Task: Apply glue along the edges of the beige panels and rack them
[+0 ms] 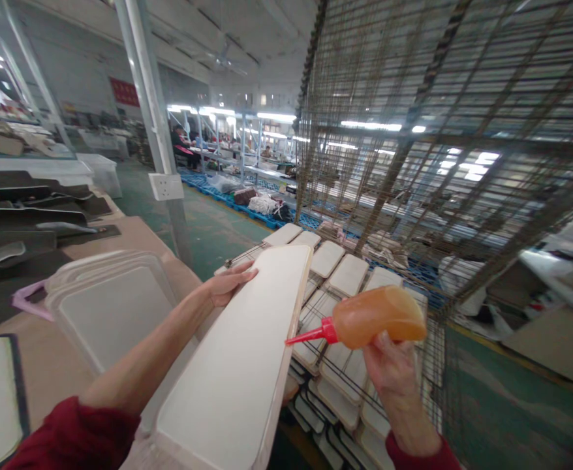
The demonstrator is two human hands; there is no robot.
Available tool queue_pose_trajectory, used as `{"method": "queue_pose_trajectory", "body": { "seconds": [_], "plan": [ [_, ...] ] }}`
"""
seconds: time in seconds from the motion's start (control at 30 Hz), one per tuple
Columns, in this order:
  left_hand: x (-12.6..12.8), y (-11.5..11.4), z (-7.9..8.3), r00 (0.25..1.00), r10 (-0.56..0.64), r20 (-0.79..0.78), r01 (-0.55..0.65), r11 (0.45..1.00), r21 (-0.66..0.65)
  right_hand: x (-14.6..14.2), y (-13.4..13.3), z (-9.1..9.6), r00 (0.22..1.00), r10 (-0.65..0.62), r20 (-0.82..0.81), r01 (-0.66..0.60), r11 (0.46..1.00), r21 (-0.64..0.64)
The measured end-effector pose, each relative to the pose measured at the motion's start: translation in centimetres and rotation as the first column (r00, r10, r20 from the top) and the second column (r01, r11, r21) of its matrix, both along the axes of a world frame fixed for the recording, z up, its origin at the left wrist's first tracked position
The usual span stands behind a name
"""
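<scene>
A long white panel with rounded corners and a pale rim tilts up in front of me. My left hand grips its far left edge, the thumb on the white face and the other fingers partly hidden. In my right hand is a squeeze bottle of amber liquid, lying nearly level. Its red nozzle points left, and the tip is at the panel's right edge; whether it touches I cannot tell. Left of the panel, a stack of similar pale panels rests on the brown-covered table.
A wire rack rises at the right, with several small white panels on its lower mesh shelves. Dark sheets lie piled on the table at left. A metal post with a socket box stands behind it.
</scene>
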State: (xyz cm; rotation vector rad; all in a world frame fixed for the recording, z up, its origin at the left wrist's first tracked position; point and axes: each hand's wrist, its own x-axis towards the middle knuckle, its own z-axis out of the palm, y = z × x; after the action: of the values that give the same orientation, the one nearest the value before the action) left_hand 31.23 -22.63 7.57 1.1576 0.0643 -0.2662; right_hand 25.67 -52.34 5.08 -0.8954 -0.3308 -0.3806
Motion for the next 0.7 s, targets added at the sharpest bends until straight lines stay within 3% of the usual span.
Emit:
{"method": "queue_pose_trajectory", "body": {
  "seconds": [0.7],
  "plan": [
    [2.7,1.5,-0.9,0.999,0.05,0.013,-0.049,0.997,-0.056,-0.6,-0.4,-1.1,0.998,0.058,-0.019,-0.06,0.993,-0.106]
  ]
}}
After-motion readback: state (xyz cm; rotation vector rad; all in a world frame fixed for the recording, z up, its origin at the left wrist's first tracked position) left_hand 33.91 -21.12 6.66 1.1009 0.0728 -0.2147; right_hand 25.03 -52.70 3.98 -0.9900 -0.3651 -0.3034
